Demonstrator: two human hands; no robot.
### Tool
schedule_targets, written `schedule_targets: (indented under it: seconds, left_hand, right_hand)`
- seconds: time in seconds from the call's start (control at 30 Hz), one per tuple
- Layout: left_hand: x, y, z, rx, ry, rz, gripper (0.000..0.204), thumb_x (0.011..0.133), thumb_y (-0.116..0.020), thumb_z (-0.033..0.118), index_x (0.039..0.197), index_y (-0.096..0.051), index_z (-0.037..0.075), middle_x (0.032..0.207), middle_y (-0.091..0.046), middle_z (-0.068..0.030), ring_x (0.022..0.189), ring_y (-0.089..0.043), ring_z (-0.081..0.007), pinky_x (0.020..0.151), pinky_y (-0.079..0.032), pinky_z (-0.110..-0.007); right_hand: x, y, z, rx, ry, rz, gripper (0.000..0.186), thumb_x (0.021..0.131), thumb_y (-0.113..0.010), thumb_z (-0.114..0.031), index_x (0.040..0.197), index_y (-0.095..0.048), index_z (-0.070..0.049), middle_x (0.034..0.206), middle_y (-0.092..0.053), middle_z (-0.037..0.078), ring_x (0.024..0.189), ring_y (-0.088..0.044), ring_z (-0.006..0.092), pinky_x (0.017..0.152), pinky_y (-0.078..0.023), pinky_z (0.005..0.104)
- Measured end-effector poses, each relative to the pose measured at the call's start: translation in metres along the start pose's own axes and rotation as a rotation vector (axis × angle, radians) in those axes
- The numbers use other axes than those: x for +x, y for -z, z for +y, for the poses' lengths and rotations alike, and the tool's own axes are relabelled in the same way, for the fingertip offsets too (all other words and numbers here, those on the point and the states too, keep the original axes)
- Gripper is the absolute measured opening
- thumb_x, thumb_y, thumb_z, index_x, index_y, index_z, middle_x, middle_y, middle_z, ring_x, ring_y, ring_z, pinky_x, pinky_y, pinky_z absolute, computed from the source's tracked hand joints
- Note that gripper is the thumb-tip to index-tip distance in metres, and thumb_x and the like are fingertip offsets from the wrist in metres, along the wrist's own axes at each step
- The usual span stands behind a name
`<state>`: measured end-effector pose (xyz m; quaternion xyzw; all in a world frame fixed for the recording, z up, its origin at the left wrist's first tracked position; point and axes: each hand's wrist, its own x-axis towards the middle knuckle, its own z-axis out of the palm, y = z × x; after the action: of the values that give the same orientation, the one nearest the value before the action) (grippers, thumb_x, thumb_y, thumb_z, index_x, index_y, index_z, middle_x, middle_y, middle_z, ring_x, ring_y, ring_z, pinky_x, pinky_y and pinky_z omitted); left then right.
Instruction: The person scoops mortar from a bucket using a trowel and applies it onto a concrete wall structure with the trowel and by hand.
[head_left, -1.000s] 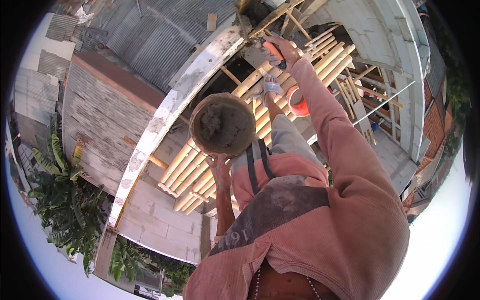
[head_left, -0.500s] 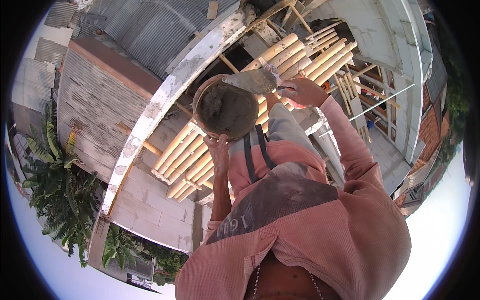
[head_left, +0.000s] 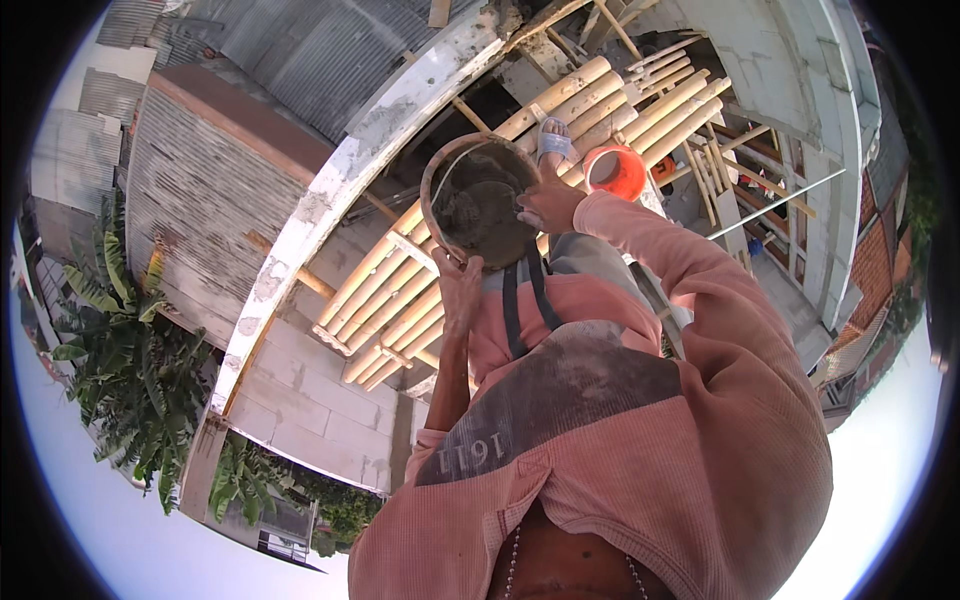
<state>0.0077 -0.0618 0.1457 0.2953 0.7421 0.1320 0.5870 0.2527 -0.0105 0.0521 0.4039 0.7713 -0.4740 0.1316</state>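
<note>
A round bucket (head_left: 429, 205) with a thin handle is tilted in front of me, grey wet mortar (head_left: 480, 195) inside. Its near rim rests in my left hand (head_left: 460, 287), whose fingers are closed around the edge. My right hand (head_left: 553, 203) is closed at the bucket's right rim, around the handle of a trowel. The trowel's blade cannot be made out now; it seems to be down in the bucket.
Under me is a platform of bamboo poles (head_left: 395, 295), with my sandalled foot (head_left: 553, 143) on it. An orange-red bucket (head_left: 628, 180) stands to the right. A white-topped block wall (head_left: 300, 230) curves along the left, corrugated roofs (head_left: 235, 150) beyond it.
My right hand has brought the trowel left and down, from above the rim into the bucket. The bucket has shifted slightly right and up, and the orange-red bucket has come into plain view.
</note>
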Motion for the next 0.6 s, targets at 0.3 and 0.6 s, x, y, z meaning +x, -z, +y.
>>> schedule_targets:
  seconds: [0.3,0.6]
  left_hand:
    - [0.012,0.009,-0.017,-0.142,0.058,-0.054,0.038,0.088,-0.061,0.011,0.112,-0.032,0.007,0.096,-0.053,-0.0077,0.083,-0.05,-0.012,0.065,-0.046,-0.03]
    - [0.014,0.025,-0.005,-0.451,0.034,-0.09,0.038,0.09,-0.059,0.008,0.114,-0.029,0.006,0.107,-0.05,-0.0098,0.098,-0.064,-0.0235,0.089,-0.058,-0.042]
  right_hand:
    - [-0.029,-0.002,-0.014,0.455,0.017,0.063,0.053,0.098,-0.051,-0.047,0.121,-0.064,-0.001,0.114,-0.067,0.022,0.103,-0.066,0.038,0.092,-0.05,0.0457]
    - [-0.076,0.048,-0.016,0.484,0.023,0.219,0.054,0.098,-0.057,-0.047,0.129,-0.062,-0.003,0.1,-0.068,0.021,0.093,-0.067,0.0326,0.082,-0.052,0.0401]
